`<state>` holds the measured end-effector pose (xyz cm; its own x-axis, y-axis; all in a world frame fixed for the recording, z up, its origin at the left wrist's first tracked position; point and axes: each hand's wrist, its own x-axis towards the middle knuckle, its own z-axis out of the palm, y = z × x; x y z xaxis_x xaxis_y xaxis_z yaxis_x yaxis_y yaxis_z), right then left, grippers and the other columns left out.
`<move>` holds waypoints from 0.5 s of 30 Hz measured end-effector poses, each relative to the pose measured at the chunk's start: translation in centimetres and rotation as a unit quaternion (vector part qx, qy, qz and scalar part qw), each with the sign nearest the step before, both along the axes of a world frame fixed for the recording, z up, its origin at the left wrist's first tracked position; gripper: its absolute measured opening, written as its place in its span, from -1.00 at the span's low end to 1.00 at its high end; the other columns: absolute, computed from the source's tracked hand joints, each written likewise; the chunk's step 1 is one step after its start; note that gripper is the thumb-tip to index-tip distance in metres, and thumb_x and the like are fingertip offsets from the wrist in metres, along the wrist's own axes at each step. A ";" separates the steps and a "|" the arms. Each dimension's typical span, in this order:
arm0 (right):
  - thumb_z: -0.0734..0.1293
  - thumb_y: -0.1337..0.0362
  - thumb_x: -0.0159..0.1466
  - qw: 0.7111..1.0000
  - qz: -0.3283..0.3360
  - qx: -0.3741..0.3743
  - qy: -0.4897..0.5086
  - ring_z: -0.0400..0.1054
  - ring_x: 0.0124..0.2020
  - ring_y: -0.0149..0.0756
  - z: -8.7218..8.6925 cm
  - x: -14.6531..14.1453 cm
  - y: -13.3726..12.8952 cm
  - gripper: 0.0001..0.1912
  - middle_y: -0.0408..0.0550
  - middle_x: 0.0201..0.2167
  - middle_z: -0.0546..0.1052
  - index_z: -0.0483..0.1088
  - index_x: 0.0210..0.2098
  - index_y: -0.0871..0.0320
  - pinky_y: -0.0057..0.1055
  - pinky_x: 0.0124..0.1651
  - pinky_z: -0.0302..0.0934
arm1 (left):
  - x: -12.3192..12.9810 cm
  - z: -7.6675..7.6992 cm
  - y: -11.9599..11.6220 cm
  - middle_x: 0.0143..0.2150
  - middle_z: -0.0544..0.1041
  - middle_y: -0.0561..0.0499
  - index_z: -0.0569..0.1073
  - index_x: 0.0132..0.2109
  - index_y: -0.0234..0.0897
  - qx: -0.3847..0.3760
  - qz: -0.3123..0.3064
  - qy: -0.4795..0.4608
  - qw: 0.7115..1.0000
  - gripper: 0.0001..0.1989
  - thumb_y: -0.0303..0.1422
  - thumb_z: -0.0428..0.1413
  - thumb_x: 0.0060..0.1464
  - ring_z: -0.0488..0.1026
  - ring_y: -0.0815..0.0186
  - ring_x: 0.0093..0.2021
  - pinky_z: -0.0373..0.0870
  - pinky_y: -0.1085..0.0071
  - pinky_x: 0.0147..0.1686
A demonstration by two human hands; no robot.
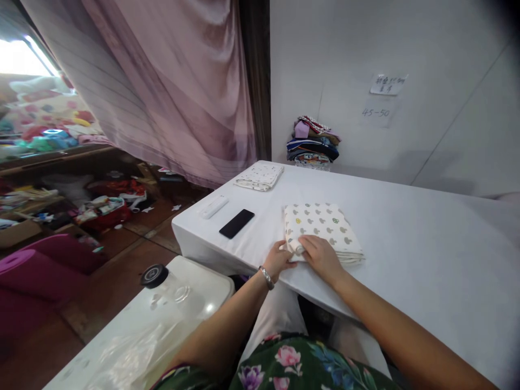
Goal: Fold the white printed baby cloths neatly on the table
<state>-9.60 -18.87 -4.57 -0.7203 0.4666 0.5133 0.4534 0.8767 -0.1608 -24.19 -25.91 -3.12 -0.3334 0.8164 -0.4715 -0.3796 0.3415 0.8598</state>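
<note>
A folded white cloth (317,219) printed with grey, yellow and green figures lies near the front edge of the white table (390,233). Its layers show along the near right side. My left hand (279,260), with a silver bracelet at the wrist, is closed on the near left corner. Beside it, my right hand (320,257) pinches a turned-up bit of the same corner with thumb and fingers. Part of the left fingers is hidden by the fabric. Farther back, at the table's left end, rests a second folded white cloth (260,177) with small dark marks.
A black phone (236,223) and a white oblong device (214,207) lie left of the cloth. A stack of folded fabrics (312,142) stands by the wall. Lower left, a white surface carries a clear jar with a black lid (154,275) and plastic film (130,352).
</note>
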 end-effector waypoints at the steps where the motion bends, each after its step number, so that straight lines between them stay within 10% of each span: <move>1: 0.14 0.35 0.30 1.000 0.013 0.006 -0.008 0.26 0.01 -0.13 -0.3 0.0 -0.1 -0.68 0.10 -0.02 0.43 0.32 0.01 0.20 -0.21 -0.01 0.18 | -0.1 0.0 -0.2 -0.47 0.33 0.12 0.20 0.07 -0.34 0.004 0.004 -0.007 1.000 -0.45 -0.63 0.09 -0.13 0.36 0.40 -0.47 0.48 0.30 -0.28; 9: 0.14 0.44 0.25 1.000 0.014 0.006 -0.009 0.28 0.01 -0.14 -1.7 -0.3 -1.0 -0.63 0.14 -0.01 0.43 0.34 0.02 0.23 -0.16 0.01 0.18 | -0.4 -0.4 -0.3 -0.25 0.43 -0.07 0.21 0.09 -0.31 0.022 -0.025 -0.004 0.999 -0.39 -0.31 0.25 -0.09 0.45 0.35 -0.38 0.46 0.40 -0.39; 15: 0.18 0.13 0.28 0.994 0.052 -0.080 -0.054 0.09 0.21 -0.13 0.0 1.9 -0.4 -0.43 0.12 0.19 0.25 0.09 0.24 0.18 -0.09 0.20 0.00 | -0.4 -1.1 0.2 -0.29 0.37 -0.03 0.19 0.10 -0.32 0.022 -0.022 0.026 0.999 -0.34 -0.40 0.27 -0.15 0.44 0.33 -0.38 0.46 0.40 -0.44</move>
